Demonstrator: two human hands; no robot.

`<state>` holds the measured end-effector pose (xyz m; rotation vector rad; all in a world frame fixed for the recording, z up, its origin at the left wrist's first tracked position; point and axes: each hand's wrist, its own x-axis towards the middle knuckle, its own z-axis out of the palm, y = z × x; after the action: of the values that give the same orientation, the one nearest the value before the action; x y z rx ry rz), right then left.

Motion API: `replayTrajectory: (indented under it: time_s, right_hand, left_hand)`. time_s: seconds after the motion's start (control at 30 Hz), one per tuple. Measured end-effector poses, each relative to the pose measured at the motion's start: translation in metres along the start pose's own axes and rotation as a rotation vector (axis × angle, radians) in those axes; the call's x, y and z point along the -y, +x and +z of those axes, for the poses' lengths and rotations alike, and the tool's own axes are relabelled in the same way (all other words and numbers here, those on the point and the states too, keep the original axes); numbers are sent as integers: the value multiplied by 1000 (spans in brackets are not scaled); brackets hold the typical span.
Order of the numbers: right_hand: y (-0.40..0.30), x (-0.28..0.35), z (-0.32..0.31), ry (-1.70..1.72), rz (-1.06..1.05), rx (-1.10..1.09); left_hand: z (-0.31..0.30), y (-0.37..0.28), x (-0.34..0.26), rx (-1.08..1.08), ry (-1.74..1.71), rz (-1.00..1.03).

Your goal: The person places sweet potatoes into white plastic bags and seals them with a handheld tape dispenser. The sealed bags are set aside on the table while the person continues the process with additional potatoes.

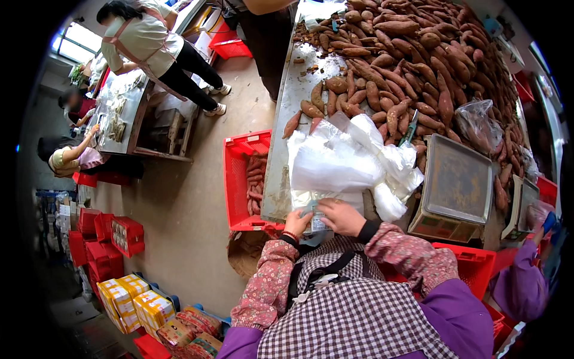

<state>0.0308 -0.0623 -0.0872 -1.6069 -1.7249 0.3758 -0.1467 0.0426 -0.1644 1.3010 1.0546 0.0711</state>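
At the near edge of the metal table, my left hand (297, 222) pinches a small bluish piece (310, 207) that looks like film or a label. My right hand (343, 216) bends over it from the right, fingers on a printed label (319, 221) that bears writing. Whether the right fingers grip it or only press on it is hard to make out. Just beyond both hands lies a stack of clear plastic bags (334, 157). Another bunch of bags (394, 179) is gathered at its right. Sweet potatoes (381, 94) are heaped behind the bags.
A bench scale (458, 175) stands right of the bags. Green-handled clippers (410, 128) lie on the sweet potatoes. A red crate (233, 179) holding sweet potatoes is left of the metal table (276, 193). Co-workers (143, 40) are at another table; a purple sleeve (520, 278) shows at right.
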Motion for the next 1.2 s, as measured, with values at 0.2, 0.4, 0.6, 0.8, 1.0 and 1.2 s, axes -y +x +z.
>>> replayTrajectory:
  time_s: [0.2, 0.4, 0.6, 0.8, 1.0, 1.2]
  right_hand:
    - [-11, -21, 10, 285, 457, 158]
    - [-3, -41, -3, 484, 519, 319]
    - [2, -33, -10, 92, 433, 154]
    - [-31, -22, -3, -236, 27, 386]
    - [-29, -23, -3, -337, -2, 414]
    - [-25, -17, -10, -320, 11, 443]
  left_hand:
    - [-16, -15, -24, 157, -27, -146]
    - [-5, -24, -64, 182, 286, 376]
    - [29, 15, -30, -215, 559, 259]
    - [37, 18, -29, -278, 636, 152]
    - [-3, -22, -36, -60, 527, 105]
    - [22, -13, -47, 97, 668, 105]
